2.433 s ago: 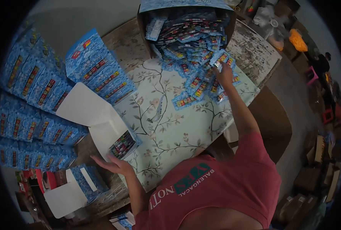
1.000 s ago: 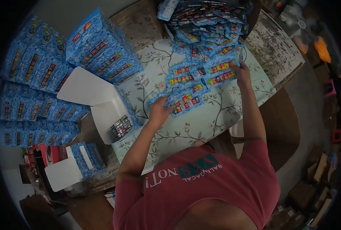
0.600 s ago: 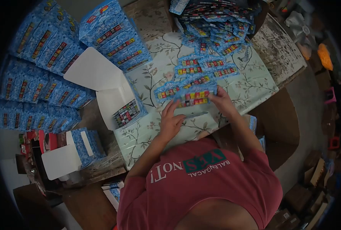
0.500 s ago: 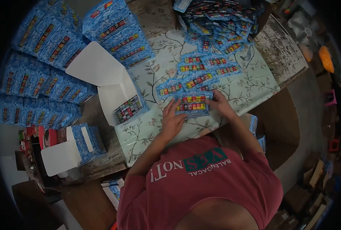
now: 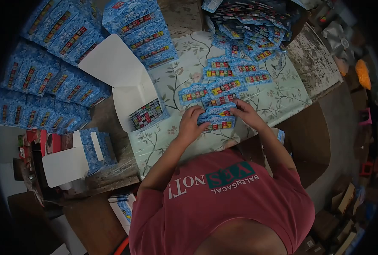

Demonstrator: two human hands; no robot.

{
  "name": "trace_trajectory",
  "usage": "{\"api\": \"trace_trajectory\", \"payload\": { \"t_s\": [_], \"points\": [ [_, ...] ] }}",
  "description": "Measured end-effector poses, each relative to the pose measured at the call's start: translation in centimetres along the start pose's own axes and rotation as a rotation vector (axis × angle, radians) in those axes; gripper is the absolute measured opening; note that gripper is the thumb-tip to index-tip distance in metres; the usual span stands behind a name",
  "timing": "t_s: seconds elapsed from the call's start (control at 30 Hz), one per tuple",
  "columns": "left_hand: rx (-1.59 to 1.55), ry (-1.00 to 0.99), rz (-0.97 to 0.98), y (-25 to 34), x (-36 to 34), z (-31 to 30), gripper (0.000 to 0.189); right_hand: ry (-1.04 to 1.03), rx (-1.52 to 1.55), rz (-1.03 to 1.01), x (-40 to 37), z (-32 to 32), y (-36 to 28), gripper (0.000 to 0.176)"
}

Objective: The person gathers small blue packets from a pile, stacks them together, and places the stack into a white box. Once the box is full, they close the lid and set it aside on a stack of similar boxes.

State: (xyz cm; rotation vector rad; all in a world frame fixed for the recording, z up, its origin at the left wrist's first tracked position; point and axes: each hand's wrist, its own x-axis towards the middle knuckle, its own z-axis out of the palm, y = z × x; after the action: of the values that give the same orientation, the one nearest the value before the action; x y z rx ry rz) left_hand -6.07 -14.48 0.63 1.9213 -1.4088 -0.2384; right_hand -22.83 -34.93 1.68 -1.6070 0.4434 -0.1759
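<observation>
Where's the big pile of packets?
In the head view, the big pile is at the top, right of middle, beyond the loose packets on the flowery tablecloth.

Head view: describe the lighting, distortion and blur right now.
Head view: dim, muted light, the white flap showing pale; head view: round black vignette, apparent wide-angle distortion; head view: fine print on the packets between the hands is too soft to read.

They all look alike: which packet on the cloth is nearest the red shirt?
The lowest packet, between the left hand and right hand; other packets on the cloth lie farther up.
</observation>
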Motion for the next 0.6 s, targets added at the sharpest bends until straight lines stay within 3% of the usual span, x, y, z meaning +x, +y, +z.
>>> {"api": "trace_trajectory", "payload": {
  "t_s": [0.17,0.2,0.23,0.3,0.37,0.43,0.47,0.5,0.53,0.6],
  "points": [
    [-0.105,-0.008,0.047,2.3,0.6,-1.6,0.067,-0.207,0.001,-0.04,-0.6,-1.4,-1.3,0.018],
    [-0.052,-0.117,0.035,2.7,0.5,-1.9,0.068,-0.275,-0.036,-0.086,-0.1,-2.2,-1.9,0.018],
    [0.004,-0.224,0.021,3.0,0.6,-2.0,0.07,-0.161,-0.095,-0.106,2.1,-4.2,-0.4,0.021],
    [-0.022,-0.224,0.018,2.4,0.6,-1.1,0.071,0.185,-0.43,-0.197,6.4,-7.8,-1.3,0.032],
    [-0.033,-0.219,0.007,2.5,0.8,-1.0,0.072,0.347,-0.643,0.004,10.0,-10.8,-2.6,0.047],
    [-0.074,-0.365,-0.231,3.4,1.4,-1.0,0.069,0.302,-0.735,0.023,12.5,-12.9,-1.1,0.054],
    [-0.061,-0.352,-0.233,3.9,1.6,-1.4,0.069,0.255,-0.83,0.055,13.7,-13.6,0.6,0.061],
    [0.021,-0.38,-0.183,4.4,1.7,-1.7,0.067,0.413,-1.043,-0.106,13.9,-12.6,0.8,0.058],
    [0.098,-0.409,-0.136,4.6,1.5,-2.0,0.065,0.405,-1.042,-0.118,14.3,-12.5,0.4,0.058],
    [0.063,-0.367,-0.099,3.8,0.9,-1.2,0.063,0.254,-1.043,0.054,12.9,-12.0,-1.3,0.043]
  ]
}}
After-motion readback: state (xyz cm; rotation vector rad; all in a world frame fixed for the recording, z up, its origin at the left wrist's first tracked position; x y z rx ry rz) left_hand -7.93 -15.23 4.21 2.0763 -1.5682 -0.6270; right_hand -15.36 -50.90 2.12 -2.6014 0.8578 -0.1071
